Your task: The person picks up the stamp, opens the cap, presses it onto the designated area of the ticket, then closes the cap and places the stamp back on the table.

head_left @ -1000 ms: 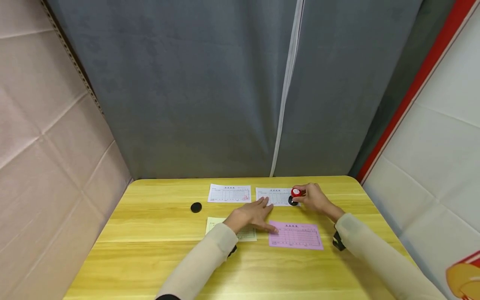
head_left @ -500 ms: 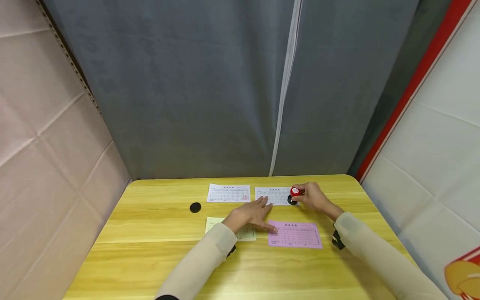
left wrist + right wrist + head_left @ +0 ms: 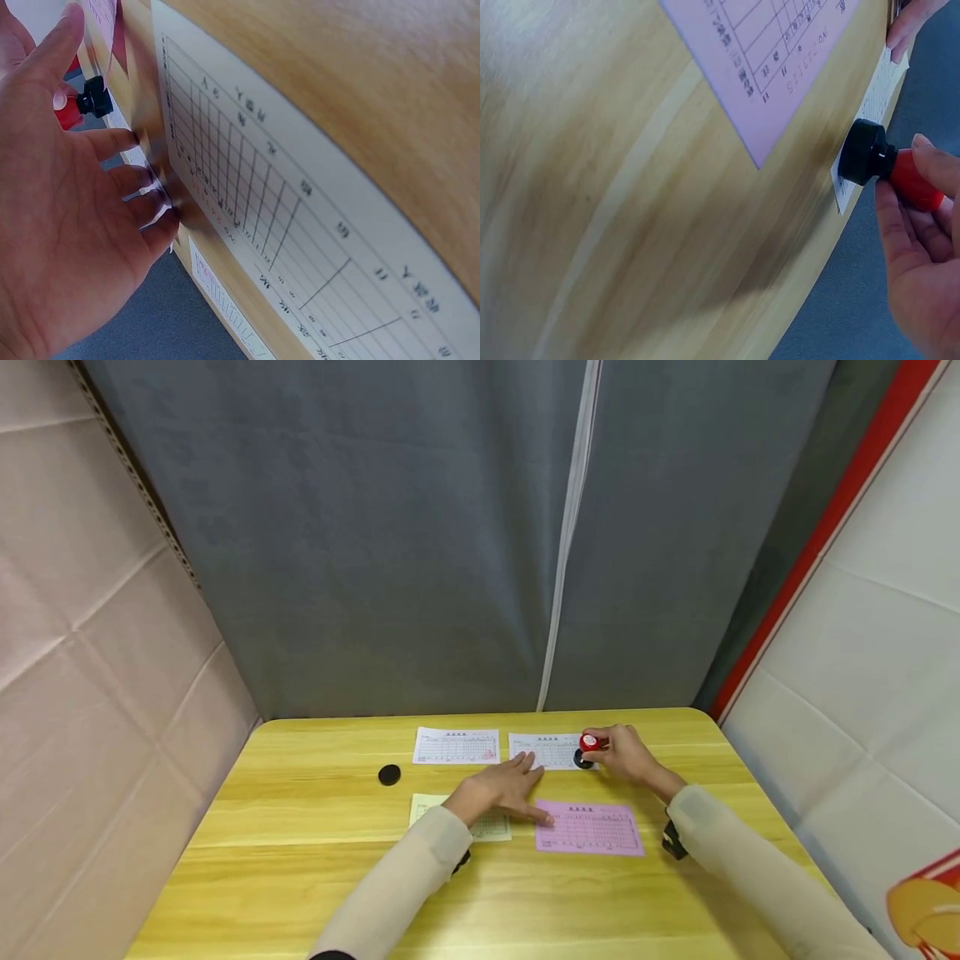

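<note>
My right hand (image 3: pixel 628 753) grips the red handle of a round stamp (image 3: pixel 916 180), thumb and fingers about it. Its black base stands at the right end of a white form (image 3: pixel 543 747). Fingertips of my left hand (image 3: pixel 504 789) rest on that form's lower edge, fingers straight and spread, while its thumb reaches the left edge of a pink form (image 3: pixel 590 829). Under the left wrist lies a pale yellow form (image 3: pixel 247 150), partly hidden by hand and sleeve in the head view. Another white form (image 3: pixel 455 747), bearing a red mark at its lower right, lies to the left.
A round black cap (image 3: pixel 389 775) sits on the wooden table (image 3: pixel 300 860), left of the forms. Behind the table's far edge hangs a grey curtain (image 3: pixel 405 543). Pale panels stand at both sides.
The head view shifts very slightly. Both hands, the stamp and the forms keep their places relative to each other.
</note>
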Available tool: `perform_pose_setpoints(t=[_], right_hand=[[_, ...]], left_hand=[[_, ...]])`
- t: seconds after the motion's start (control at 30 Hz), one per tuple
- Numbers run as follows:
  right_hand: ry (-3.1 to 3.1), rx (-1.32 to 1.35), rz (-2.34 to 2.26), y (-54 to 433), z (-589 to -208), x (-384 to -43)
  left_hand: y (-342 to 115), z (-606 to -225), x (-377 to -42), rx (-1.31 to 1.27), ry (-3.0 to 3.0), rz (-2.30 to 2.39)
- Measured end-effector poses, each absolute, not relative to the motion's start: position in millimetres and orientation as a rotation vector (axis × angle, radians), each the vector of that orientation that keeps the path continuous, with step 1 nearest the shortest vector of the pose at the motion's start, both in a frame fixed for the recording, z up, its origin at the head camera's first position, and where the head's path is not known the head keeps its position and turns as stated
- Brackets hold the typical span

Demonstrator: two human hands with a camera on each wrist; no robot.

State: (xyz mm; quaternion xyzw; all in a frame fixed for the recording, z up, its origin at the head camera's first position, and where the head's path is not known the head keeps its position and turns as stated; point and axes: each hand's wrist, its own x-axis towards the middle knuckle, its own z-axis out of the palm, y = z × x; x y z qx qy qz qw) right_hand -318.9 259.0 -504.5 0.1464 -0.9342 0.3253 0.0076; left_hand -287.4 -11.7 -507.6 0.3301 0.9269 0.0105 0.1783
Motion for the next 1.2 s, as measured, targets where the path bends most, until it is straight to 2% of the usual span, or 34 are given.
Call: perform_pose_setpoints(t=[0.87,1.2], right_hand=[[-2.87,0.364,1.183,264,-505,-318],[-2.735,0.147,1.369,274,-517,-317]], left_hand=[[-15,-505,-288,0.951,2.606,0.059],[-22,-502,-287,1.04,2.628,0.122]])
